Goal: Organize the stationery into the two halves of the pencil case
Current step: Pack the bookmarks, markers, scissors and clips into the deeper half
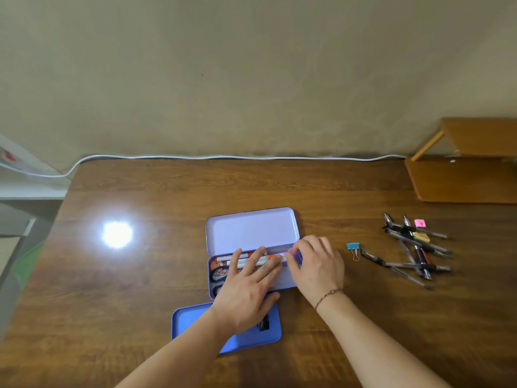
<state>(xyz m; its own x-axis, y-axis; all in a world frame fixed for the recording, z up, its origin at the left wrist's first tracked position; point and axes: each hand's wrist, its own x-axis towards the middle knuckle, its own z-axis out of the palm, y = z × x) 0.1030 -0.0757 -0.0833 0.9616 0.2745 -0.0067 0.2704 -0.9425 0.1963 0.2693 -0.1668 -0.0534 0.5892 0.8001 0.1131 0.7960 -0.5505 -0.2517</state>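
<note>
A lilac tin pencil case (251,231) lies open in the middle of the table, lid at the back and base (286,280) in front. White-and-orange markers (232,257) lie along the base's far side, and black-handled scissors (217,273) are at its left end. My left hand (246,292) lies flat over the base, straight fingers resting on the markers. My right hand (316,264) is at the base's right end, fingertips curled and pinching a white marker's end. A blue inner tray (193,320) lies in front, partly under my left forearm.
A blue binder clip (353,247) lies right of the case. Further right is a heap of several pens (414,247) with a pink eraser (420,223) and a yellow piece (422,236). A white cable (223,157) runs along the wall. A wooden shelf (461,180) stands at the back right.
</note>
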